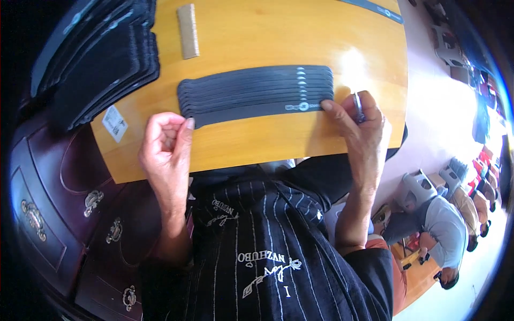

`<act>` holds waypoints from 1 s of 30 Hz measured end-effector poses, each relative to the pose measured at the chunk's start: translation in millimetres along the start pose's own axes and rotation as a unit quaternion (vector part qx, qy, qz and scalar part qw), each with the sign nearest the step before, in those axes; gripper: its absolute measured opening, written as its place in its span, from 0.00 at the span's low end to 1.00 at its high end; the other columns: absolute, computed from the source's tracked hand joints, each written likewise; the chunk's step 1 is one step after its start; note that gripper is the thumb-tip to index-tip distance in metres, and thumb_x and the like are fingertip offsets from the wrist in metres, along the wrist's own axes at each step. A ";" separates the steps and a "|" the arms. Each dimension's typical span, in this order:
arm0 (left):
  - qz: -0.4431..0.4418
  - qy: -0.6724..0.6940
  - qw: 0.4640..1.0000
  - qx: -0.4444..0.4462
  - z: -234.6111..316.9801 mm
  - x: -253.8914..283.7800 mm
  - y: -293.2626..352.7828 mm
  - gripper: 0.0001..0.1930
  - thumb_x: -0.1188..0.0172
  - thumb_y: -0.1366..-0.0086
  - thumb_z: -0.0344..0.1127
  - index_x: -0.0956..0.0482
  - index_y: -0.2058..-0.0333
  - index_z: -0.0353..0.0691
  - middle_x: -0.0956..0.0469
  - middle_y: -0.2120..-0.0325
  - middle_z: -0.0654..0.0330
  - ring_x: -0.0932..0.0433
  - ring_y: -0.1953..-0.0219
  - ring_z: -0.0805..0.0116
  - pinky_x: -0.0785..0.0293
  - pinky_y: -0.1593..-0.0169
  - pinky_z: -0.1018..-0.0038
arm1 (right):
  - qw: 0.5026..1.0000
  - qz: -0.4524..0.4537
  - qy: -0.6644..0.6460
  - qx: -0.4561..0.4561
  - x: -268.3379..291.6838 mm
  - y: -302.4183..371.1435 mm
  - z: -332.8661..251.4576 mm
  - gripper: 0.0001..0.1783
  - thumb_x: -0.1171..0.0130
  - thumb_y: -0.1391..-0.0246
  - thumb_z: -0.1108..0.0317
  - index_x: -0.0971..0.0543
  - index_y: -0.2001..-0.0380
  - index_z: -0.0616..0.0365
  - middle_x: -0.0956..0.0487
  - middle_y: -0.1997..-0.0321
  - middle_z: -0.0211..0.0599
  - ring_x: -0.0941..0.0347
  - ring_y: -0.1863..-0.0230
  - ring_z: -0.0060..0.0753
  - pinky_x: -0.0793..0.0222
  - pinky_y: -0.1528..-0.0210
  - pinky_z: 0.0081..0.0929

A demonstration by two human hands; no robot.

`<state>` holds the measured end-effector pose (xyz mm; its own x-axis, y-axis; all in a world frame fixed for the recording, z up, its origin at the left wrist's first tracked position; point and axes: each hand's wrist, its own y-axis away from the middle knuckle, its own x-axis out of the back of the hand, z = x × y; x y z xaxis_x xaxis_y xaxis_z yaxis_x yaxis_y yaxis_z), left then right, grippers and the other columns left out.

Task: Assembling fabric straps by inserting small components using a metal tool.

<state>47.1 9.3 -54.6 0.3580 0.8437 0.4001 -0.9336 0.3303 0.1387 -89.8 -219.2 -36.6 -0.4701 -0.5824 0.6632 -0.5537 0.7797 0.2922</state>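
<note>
A row of overlapping black fabric strips (251, 91) lies fanned out on the wooden table, each shifted a little so its long edge shows. Pale printed marks line up near their right end. My left hand (168, 142) is closed, its thumb and fingertips pinching the left near corner of the nearest strip. At the right end, my right hand (364, 123) presses its thumb on the same strip's corner; its other fingers curl inward. A silvery metal tool, seemingly small scissors (358, 107), hangs within the curled fingers of that hand. Its lower part is hard to make out.
Piles of black fabric pieces (107, 64) stand at the table's left. A tan strip (188, 31) lies farther back, and another dark strip (369, 8) at the far right edge. A white label (114, 123) sticks to the left corner. Dark carved cabinets (64, 214) stand left; people sit at right.
</note>
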 end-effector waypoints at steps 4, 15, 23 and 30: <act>-0.050 -0.045 0.997 0.030 4.2 9.3 -5.6 0.07 0.39 0.42 0.22 0.29 0.69 0.36 0.30 0.82 0.68 0.34 0.79 0.86 0.38 0.75 0.87 | 0.999 -0.032 -0.020 -0.023 1.1 -7.7 2.9 0.18 0.29 0.57 0.62 0.28 0.80 0.60 0.31 0.86 0.27 0.38 0.83 0.17 0.40 0.79 0.19; -0.100 -0.012 0.973 0.206 20.1 19.9 -9.4 0.07 0.42 0.37 0.32 0.31 0.67 0.38 0.28 0.87 0.63 0.28 0.86 0.79 0.38 0.86 0.85 | 0.995 -0.089 -0.045 -0.007 3.0 -14.1 3.8 0.16 0.31 0.53 0.64 0.28 0.79 0.58 0.31 0.86 0.24 0.37 0.84 0.15 0.42 0.81 0.15; -0.156 0.212 0.956 0.129 26.8 5.5 -0.1 0.14 0.52 0.30 0.39 0.28 0.63 0.32 0.24 0.77 0.57 0.21 0.78 0.71 0.27 0.77 0.81 | 0.988 -0.084 -0.121 0.053 -0.5 19.6 -29.1 0.15 0.36 0.48 0.59 0.21 0.75 0.61 0.23 0.83 0.30 0.33 0.82 0.16 0.37 0.78 0.19; -0.189 0.201 0.946 0.171 21.2 -4.7 -10.8 0.16 0.55 0.29 0.41 0.29 0.60 0.31 0.20 0.70 0.49 0.18 0.68 0.62 0.22 0.62 0.72 | 0.971 -0.218 -0.009 0.103 -32.9 0.7 -41.2 0.20 0.42 0.46 0.49 0.19 0.79 0.55 0.23 0.85 0.35 0.24 0.81 0.38 0.30 0.75 0.32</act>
<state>55.2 -7.2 -38.8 0.5803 0.8078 -0.1036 -0.6636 0.5427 0.5149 -46.4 -190.0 -29.8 -0.1719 -0.8520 0.4946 -0.8274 0.3974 0.3969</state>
